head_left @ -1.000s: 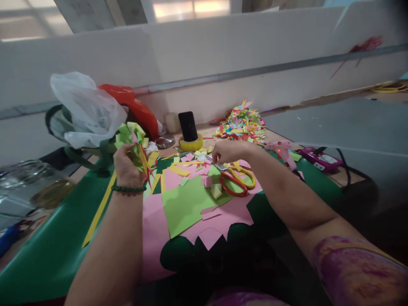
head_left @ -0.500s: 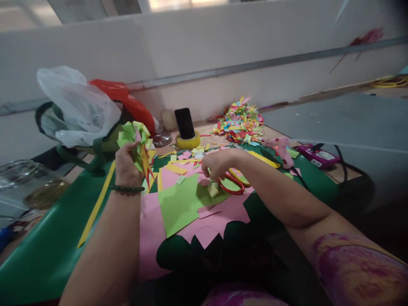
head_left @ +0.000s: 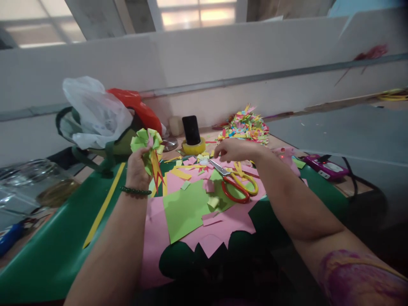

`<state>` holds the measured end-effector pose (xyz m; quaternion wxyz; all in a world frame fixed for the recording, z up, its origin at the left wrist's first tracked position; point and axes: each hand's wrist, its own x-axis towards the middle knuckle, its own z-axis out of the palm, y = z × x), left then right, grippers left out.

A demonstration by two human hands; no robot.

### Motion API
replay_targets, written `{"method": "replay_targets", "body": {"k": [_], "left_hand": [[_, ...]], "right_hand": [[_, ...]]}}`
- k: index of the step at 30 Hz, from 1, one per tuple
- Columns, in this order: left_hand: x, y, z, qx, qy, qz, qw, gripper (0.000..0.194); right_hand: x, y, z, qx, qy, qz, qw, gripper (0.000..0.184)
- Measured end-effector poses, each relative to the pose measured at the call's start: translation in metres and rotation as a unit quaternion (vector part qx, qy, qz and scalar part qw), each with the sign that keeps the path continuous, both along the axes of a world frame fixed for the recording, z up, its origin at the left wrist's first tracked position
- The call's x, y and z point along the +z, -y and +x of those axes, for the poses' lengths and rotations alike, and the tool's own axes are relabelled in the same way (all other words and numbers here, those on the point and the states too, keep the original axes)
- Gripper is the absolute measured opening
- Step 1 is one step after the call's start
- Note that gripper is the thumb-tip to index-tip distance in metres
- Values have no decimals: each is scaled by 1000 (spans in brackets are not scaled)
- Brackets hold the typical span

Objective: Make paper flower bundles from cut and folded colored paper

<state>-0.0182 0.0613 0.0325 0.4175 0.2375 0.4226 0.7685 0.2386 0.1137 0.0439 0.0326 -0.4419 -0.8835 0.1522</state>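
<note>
My left hand (head_left: 139, 168), with a dark beaded bracelet at its wrist, is closed around a paper rosette (head_left: 147, 142). This has light green paper loops, a bit of pink, and yellow and red pointed tails hanging down. Past the scissors (head_left: 236, 182), my right hand (head_left: 231, 149) hovers over paper scraps, fingers loosely bent and apart, with nothing visible in them. Those scissors, one handle loop red and the other yellow, lie with blades partly open on a green sheet (head_left: 185, 210) and pink sheets (head_left: 156, 242). A curled pale green piece (head_left: 213, 202) lies beside them.
At the back, a phone (head_left: 191, 130) stands in a yellow tape roll (head_left: 194, 147). Right of it are a heap of colourful paper cuttings (head_left: 247, 125), a pink glue gun (head_left: 288, 159) and a purple power strip (head_left: 325, 167). A bag with plastic (head_left: 98, 114) stands left.
My right hand has moved away from the pale green piece and the scissors, toward the back. The scissors now show fully. My left hand still holds the rosette. The view has tilted up.
</note>
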Motion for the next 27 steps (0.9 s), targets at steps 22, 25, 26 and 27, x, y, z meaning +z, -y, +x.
{"method": "replay_targets", "body": {"k": [22,25,26,27], "left_hand": [[-8,-7,-3,-10,4,28,1000,26],[-9,-8,-4,-13,3,30,999,24],[-10,-8,-5,-16,-3,27,1000,23],[-12,-9,-6,-20,-12,21,999,22]], "right_hand": [[-50,-17,-34,-82,159,117,977,39],[-43,-14,-32,-85,153,120,977,37],[-42,-12,-34,-77,144,121,979,38],[-42,-10,-37,-61,129,118,983,39]]}}
